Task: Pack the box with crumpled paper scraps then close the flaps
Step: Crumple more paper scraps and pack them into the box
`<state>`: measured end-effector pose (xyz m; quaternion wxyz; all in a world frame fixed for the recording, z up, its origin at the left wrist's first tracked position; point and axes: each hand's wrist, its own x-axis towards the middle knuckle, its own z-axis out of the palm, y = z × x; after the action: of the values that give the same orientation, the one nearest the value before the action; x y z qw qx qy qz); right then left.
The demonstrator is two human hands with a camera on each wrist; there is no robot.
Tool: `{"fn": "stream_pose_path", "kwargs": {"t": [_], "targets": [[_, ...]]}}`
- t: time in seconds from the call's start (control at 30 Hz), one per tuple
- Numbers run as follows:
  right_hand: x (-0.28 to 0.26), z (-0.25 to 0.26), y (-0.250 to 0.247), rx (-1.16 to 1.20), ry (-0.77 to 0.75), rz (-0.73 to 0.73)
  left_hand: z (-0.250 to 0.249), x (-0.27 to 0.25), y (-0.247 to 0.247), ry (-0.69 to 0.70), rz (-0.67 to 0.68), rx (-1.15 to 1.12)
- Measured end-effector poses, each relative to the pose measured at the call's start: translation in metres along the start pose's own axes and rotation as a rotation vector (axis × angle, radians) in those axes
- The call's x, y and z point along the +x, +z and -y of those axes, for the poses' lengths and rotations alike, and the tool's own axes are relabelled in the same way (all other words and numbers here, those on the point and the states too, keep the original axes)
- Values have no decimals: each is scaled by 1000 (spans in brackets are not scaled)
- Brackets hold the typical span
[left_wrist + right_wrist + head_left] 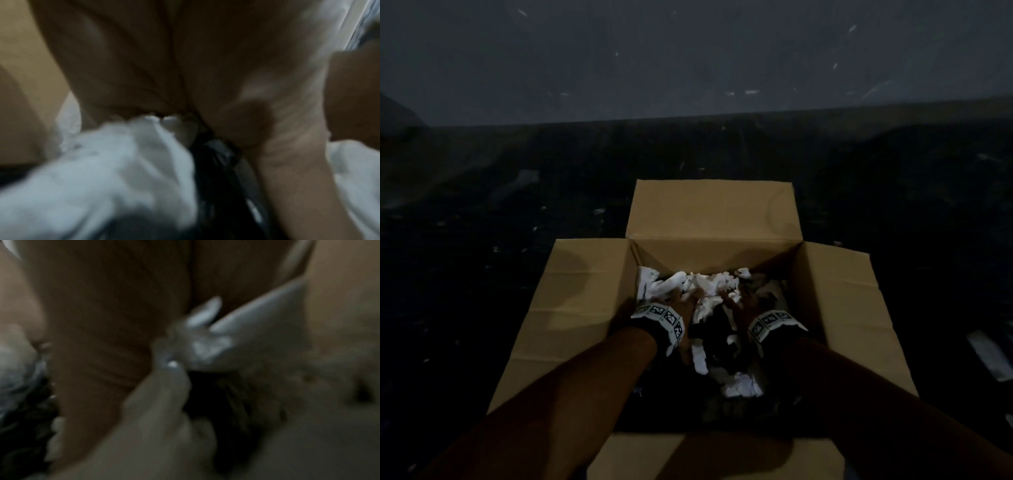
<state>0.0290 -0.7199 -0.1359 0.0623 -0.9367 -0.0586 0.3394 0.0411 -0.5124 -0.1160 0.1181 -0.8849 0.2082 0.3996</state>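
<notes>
An open cardboard box (715, 253) stands on the dark floor with all its flaps folded outward. White crumpled paper scraps (709, 281) lie inside it, mostly toward the far wall, over something dark. Both hands reach into the box. My left hand (681, 298) grips a wad of white paper (115, 154), its fingers curled down onto it. My right hand (739, 305) pinches a white paper piece (242, 334) between its thumb (164, 394) and fingers. Both wrist views are blurred.
The far flap (712, 209), left flap (571, 291), right flap (849, 308) and near flap (722, 459) lie spread out. Small paper bits dot the dark floor. A larger pale scrap (989, 356) lies right of the box. A grey wall rises behind.
</notes>
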Motion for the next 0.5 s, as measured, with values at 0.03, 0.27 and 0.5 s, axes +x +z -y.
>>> {"fn": "stream_pose_path", "kwargs": {"t": [0.03, 0.27, 0.5], "targets": [[4, -1, 4, 21, 8, 26, 1, 3, 4, 8, -21, 28], [-11, -1, 1, 19, -29, -22, 1, -5, 8, -32, -140, -84], [-94, 8, -57, -61, -197, -52, -10, -85, -60, 37, -120, -3]]}}
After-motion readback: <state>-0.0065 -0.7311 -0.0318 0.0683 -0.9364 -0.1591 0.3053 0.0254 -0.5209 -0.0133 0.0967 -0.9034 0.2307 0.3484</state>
